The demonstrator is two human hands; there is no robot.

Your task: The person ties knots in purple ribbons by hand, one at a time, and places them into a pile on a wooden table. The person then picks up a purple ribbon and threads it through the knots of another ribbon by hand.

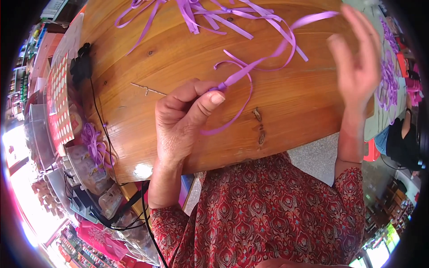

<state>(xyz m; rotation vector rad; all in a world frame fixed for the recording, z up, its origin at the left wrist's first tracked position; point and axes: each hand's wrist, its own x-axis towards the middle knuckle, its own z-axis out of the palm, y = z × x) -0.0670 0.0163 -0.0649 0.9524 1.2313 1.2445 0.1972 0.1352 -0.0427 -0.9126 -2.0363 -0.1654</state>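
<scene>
My left hand (183, 114) is closed in a pinch over the middle of the table. Between its thumb and forefinger is a purple ribbon (239, 73), bunched into a small knot at the fingertips. One strand runs up and right in a curve; a thinner one loops down behind the hand. My right hand (359, 62) is raised at the right, blurred, its thumb apart from its stretched fingers. The ribbon's far end reaches those fingertips, and no firm grip on it shows. A thin silvery twisted wire-like piece (146, 87) pokes out beside my left knuckles.
More purple ribbons (192, 13) lie at the far side of the wooden table (134, 134). A purple bundle (93, 145) hangs by the left edge, near a black cable (99, 111) and a dotted red box (60, 102). Further ribbons (389, 85) lie on a pale surface at right.
</scene>
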